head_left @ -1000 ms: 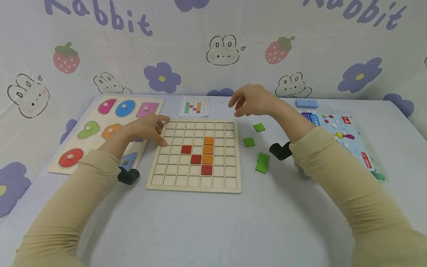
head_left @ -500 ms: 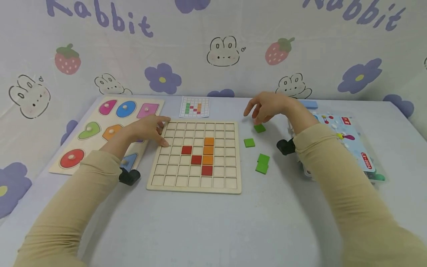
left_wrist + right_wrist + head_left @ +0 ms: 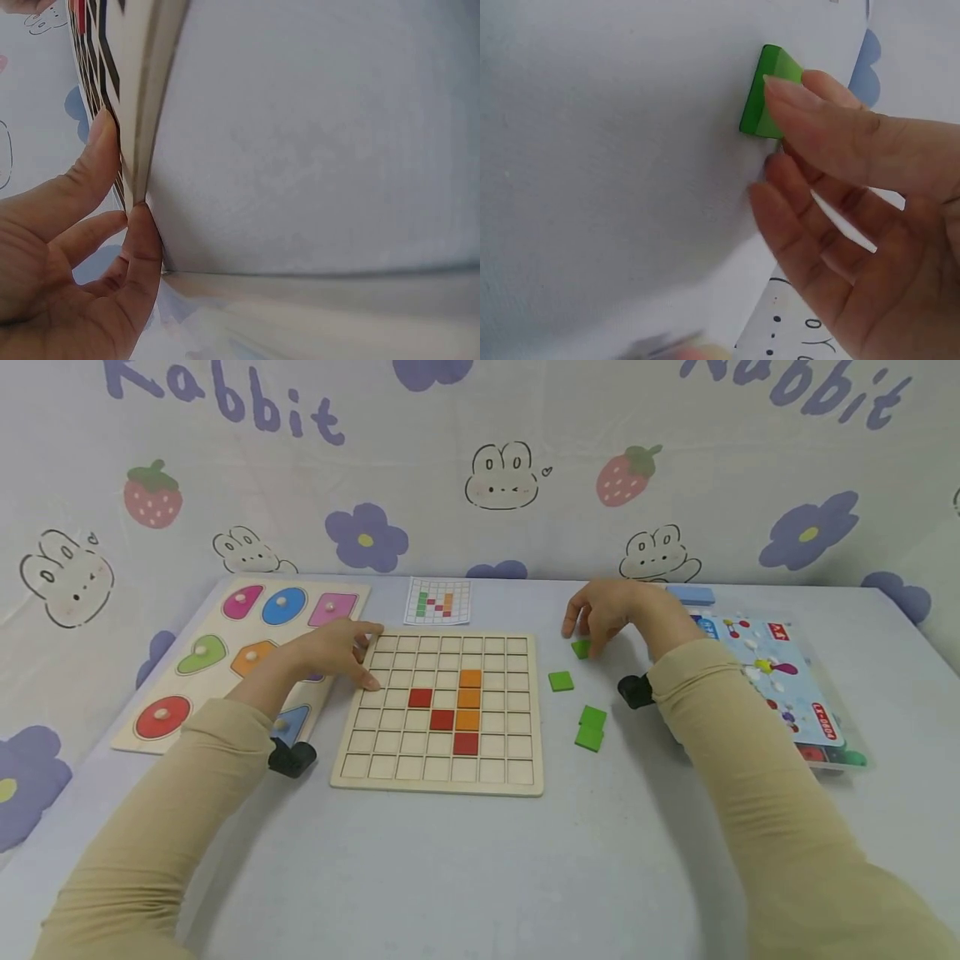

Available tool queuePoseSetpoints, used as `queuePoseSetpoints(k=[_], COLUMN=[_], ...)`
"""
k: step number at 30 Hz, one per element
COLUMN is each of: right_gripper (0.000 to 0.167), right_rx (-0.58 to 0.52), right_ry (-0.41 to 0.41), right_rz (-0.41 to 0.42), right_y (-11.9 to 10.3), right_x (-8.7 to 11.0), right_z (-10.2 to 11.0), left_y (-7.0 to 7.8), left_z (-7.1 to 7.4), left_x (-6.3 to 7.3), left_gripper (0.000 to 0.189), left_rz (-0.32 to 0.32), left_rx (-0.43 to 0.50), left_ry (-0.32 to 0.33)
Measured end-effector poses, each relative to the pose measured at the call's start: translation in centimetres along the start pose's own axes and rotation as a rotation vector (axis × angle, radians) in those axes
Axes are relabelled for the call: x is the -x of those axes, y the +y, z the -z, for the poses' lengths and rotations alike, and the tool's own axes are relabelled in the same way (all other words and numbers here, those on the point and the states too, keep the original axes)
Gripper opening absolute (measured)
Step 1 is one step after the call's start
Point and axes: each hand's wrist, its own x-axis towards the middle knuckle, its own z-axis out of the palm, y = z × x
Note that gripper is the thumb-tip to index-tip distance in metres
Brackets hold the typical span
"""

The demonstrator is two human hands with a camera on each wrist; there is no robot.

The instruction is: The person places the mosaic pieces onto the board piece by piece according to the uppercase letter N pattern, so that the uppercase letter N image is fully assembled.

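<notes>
The wooden grid board (image 3: 435, 772) lies flat, with red and orange square tiles in some cells. My left hand (image 3: 330, 652) holds the board at its upper left edge; in the left wrist view the thumb (image 3: 101, 142) lies over the grid face and fingers meet the side. To the right of the board, my right hand (image 3: 611, 610) has its thumb and index finger around a green square tile (image 3: 761, 97), partly covered by the thumb. Below it lie another green tile (image 3: 560, 681) and a touching pair of green tiles (image 3: 591, 728).
A small printed pattern card (image 3: 438, 602) lies behind the board. A knobbed shape puzzle (image 3: 187, 689) sits at the left, under the left forearm. A clear box with a printed sheet (image 3: 795, 681) and a blue block (image 3: 692, 596) are at the right.
My right hand has moved right and down from behind the board's right corner to the farthest green tile, and its fingers have closed around it. The left hand stays put.
</notes>
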Motion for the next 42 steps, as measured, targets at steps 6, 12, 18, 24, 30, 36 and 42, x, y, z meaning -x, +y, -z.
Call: queuePoseSetpoints(k=[6, 12, 18, 24, 30, 36, 42], right_gripper=[0.041, 0.034, 0.029, 0.029, 0.026, 0.017, 0.013], right_rx=[0.056, 0.066, 0.085, 0.082, 0.075, 0.131, 0.098], right_ry=[0.037, 0.07, 0.09, 0.13, 0.178, 0.244, 0.346], right_rz=[0.027, 0.056, 0.042, 0.007, 0.003, 0.068, 0.172], right_y=[0.5, 0.9, 0.6, 0.3, 0.1, -0.8, -2.8], right_x=[-0.3, -0.5, -0.4, -0.4, -0.3, -0.1, -0.3], right_z=[-0.5, -0.8, -0.8, -0.9, -0.9, -1.0, -1.4], left_y=[0.0, 0.0, 0.0, 0.0, 0.0, -0.1, -0.2], left_z=[-0.1, -0.1, -0.1, 0.0, 0.0, 0.0, 0.0], left_x=[-0.1, -0.1, -0.1, 0.0, 0.0, 0.0, 0.0], left_gripper=[0.093, 0.092, 0.092, 0.091, 0.092, 0.092, 0.092], left_rz=[0.011, 0.0, 0.0, -0.008, -0.002, 0.006, 0.008], left_rx=[0.002, -0.002, 0.001, 0.002, -0.002, 0.002, 0.007], left_ry=[-0.01, -0.007, -0.004, 0.001, 0.002, -0.002, -0.001])
